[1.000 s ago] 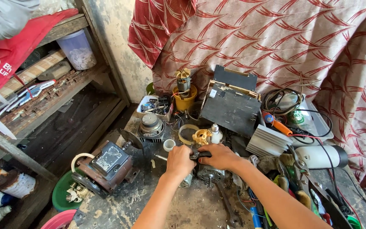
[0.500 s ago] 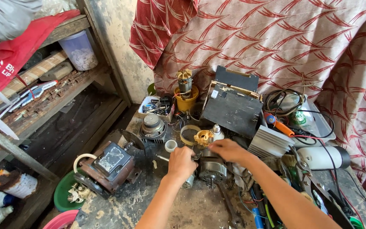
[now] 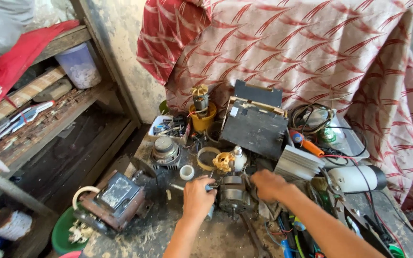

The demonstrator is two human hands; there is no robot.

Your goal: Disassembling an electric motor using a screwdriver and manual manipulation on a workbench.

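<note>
Small grey motor (image 3: 232, 195) sits on the cluttered surface (image 3: 168, 229) btwn both hands. Left hand (image 3: 198, 195) just left of it, fingers curled round a thin metal tool (image 3: 187, 188) whose tip meets the motor's side. Right hand (image 3: 268, 184) at its right edge, palm down, fingers bent; can't tell what they grip. Both forearms reach in from below

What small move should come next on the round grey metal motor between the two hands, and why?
Probably steady the round grey metal motor with the right hand before working further. The left hand already touches its left side near a thin metal rod, and cluttered parts crowd close around it.
</note>
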